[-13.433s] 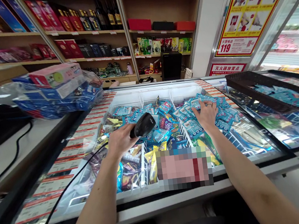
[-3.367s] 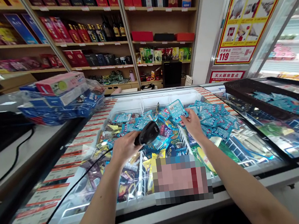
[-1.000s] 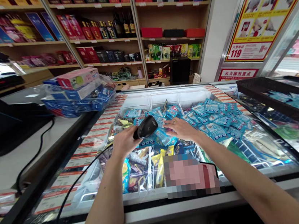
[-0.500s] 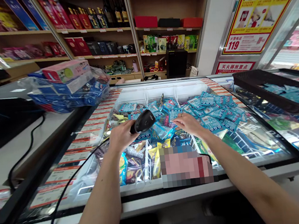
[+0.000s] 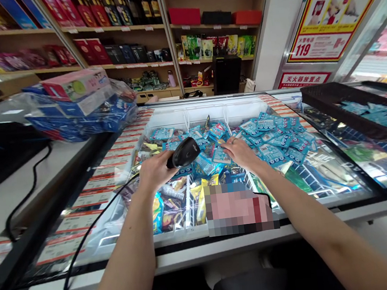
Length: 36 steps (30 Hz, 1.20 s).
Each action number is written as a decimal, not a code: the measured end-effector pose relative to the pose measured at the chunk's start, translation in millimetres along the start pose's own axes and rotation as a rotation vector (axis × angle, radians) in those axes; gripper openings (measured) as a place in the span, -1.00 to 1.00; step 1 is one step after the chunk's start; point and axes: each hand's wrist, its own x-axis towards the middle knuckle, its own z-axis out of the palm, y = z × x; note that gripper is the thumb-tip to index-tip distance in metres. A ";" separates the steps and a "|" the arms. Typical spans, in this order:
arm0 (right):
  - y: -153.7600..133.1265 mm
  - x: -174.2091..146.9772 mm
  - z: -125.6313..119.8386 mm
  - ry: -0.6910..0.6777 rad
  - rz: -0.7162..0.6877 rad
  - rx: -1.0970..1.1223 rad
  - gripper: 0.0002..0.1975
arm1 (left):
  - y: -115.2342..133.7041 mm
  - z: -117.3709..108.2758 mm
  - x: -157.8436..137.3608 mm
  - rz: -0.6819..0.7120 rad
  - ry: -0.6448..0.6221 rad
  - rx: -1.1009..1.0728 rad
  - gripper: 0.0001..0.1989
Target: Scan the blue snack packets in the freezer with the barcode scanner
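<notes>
My left hand [image 5: 157,169] is wrapped round the handle of a black barcode scanner [image 5: 185,152], whose head tilts to the right. A black cord trails from its handle toward the lower left. Across from it, my right hand [image 5: 239,152] has its fingers pinched at the edge of a small blue packet [image 5: 220,155]. Around that hand, many similar blue packets [image 5: 272,131] lie scattered, thickest on the right, over the glass top of a chest freezer [image 5: 179,256]. Below the glass, wrapped ice creams [image 5: 175,208] sit in white wire baskets.
A blurred-out pink item [image 5: 237,210] lies at the freezer's front edge. On the right a dark tray [image 5: 354,108] holds more blue packets. Plastic-wrapped boxes [image 5: 79,105] stand at the left. Stocked shelves [image 5: 116,30] line the back, beside a fire notice [image 5: 332,10].
My right hand has shifted slightly, and a blue packet now shows at its fingertips where a pink one showed before. The scanner stays almost in place. The view tips slightly downward.
</notes>
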 end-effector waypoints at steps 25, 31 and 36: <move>2.5 7.6 -3.6 -0.117 0.081 0.047 -0.42 | 3.0 -0.5 0.9 0.008 -0.015 -0.008 -0.65; 1.8 6.3 -5.1 -0.042 0.305 0.289 -0.46 | 2.3 0.9 0.7 0.027 -0.010 -0.006 -0.67; 10.2 4.6 -4.4 0.184 0.430 0.525 -0.51 | 3.4 1.3 0.9 0.032 -0.007 -0.022 -0.67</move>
